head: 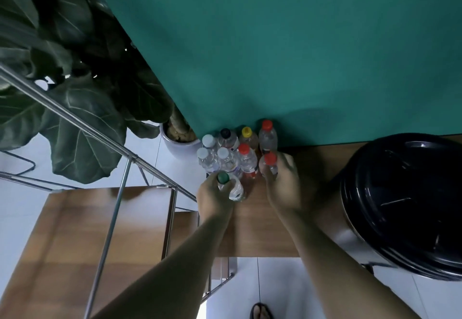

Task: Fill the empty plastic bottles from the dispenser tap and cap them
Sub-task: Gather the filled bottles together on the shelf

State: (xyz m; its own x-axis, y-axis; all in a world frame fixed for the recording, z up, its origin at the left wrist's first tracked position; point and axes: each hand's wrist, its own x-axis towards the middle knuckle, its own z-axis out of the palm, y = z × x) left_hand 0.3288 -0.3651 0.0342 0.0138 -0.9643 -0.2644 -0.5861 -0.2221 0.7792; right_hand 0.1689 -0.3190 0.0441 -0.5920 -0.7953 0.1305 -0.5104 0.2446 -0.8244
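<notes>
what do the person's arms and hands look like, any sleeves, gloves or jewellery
Both forearms are bare right down to the frame's lower edge, with no sleeve showing. The left hand and right hand have no gloves. No watch, bracelet or ring is visible, though the dim, slightly blurred picture could hide a thin one.

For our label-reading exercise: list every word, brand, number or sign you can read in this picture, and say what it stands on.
No text can be read.
Green-capped bottle in the left hand: label print too blurred.
Red-capped bottle: coloured label, too small.
Black-capped bottle: label marks unreadable.
Black dispenser lid: no writing shows.
</notes>
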